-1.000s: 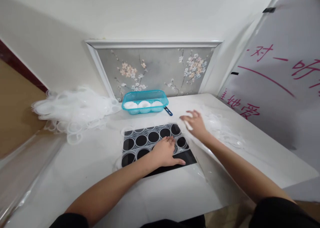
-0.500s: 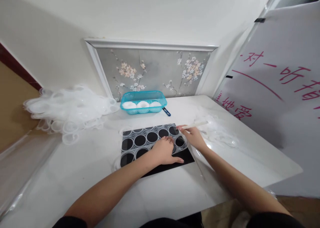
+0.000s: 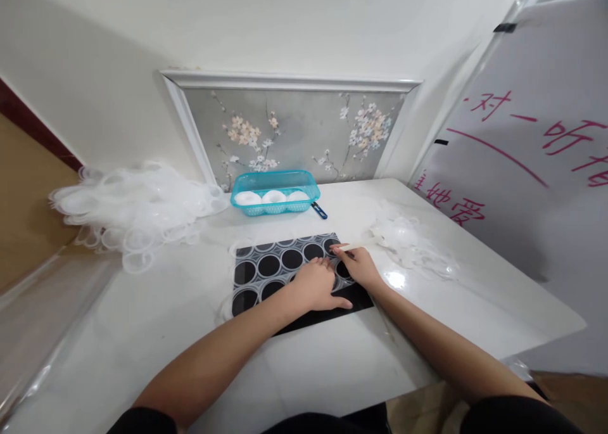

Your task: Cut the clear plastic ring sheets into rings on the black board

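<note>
A black sheet with rows of dark circles in pale grey rings point(image 3: 268, 266) lies on the white table point(image 3: 308, 358). My left hand point(image 3: 317, 286) rests flat on it, right of its middle, fingers pointing to the far side and thumb stretched out to the right. At the sheet's far right corner, my right hand point(image 3: 358, 264) is closed in a pinch on a thin white strip point(image 3: 350, 248). Its fingertips are over the ringed circles. What lies under my left palm is hidden.
A turquoise plastic basket point(image 3: 275, 210) with white round pieces stands behind the sheet, a blue-handled cutter point(image 3: 318, 210) beside it. Clear plastic rings point(image 3: 142, 206) are heaped at the left. Translucent scraps point(image 3: 413, 244) lie at the right. A whiteboard point(image 3: 522, 250) stands beyond.
My right hand has moved slightly left and down with the white strip, which sticks out less to the right. My left hand stays flat on the sheet. The view has shifted slightly.
</note>
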Demonstrator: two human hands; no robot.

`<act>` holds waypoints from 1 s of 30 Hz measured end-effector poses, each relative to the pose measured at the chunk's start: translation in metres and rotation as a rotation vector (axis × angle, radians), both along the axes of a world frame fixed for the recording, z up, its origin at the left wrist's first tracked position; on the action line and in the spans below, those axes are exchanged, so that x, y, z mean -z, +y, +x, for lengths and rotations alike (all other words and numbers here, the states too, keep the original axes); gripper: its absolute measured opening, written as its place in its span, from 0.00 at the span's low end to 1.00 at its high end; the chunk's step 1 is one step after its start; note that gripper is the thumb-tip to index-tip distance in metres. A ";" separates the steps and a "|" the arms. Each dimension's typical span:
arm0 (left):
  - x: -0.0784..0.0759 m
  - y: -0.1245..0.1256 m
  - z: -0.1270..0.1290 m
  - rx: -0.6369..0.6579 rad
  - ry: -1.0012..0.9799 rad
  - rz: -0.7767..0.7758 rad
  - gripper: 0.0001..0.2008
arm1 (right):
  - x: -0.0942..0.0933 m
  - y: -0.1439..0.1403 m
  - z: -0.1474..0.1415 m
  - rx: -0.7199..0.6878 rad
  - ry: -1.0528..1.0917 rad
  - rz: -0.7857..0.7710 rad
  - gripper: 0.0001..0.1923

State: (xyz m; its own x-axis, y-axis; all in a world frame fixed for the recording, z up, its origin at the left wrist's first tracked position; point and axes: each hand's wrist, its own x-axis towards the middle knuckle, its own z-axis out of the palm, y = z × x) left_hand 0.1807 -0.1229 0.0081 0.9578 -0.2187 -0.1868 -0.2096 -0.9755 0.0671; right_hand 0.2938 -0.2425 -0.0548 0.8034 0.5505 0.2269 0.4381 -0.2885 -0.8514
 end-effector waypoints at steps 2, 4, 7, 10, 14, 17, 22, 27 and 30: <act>0.001 0.000 0.000 -0.004 -0.010 -0.019 0.44 | 0.001 0.000 -0.003 -0.004 -0.027 -0.019 0.19; 0.001 0.001 0.000 0.001 -0.020 -0.040 0.45 | 0.003 0.000 -0.010 -0.003 -0.061 -0.035 0.18; 0.000 0.001 -0.001 0.022 -0.041 -0.067 0.44 | 0.003 -0.002 -0.019 -0.063 -0.306 -0.196 0.14; -0.001 0.002 -0.002 0.012 -0.058 -0.078 0.43 | -0.014 -0.005 -0.007 -0.109 -0.633 -0.435 0.19; 0.003 0.006 -0.001 -0.010 -0.004 -0.091 0.47 | -0.059 -0.011 0.046 0.359 -0.698 -0.338 0.17; 0.010 0.010 -0.004 -0.004 0.050 -0.122 0.51 | -0.078 -0.007 0.060 0.527 -0.702 -0.095 0.16; 0.025 0.008 -0.027 0.026 -0.059 -0.116 0.52 | -0.043 0.019 0.000 0.023 -0.371 -0.009 0.15; 0.028 0.008 -0.046 -0.074 -0.100 -0.068 0.48 | -0.008 0.029 -0.038 -0.114 0.047 0.031 0.16; 0.028 0.012 -0.047 -0.133 -0.083 -0.028 0.47 | -0.008 0.028 -0.036 -0.116 0.125 0.072 0.18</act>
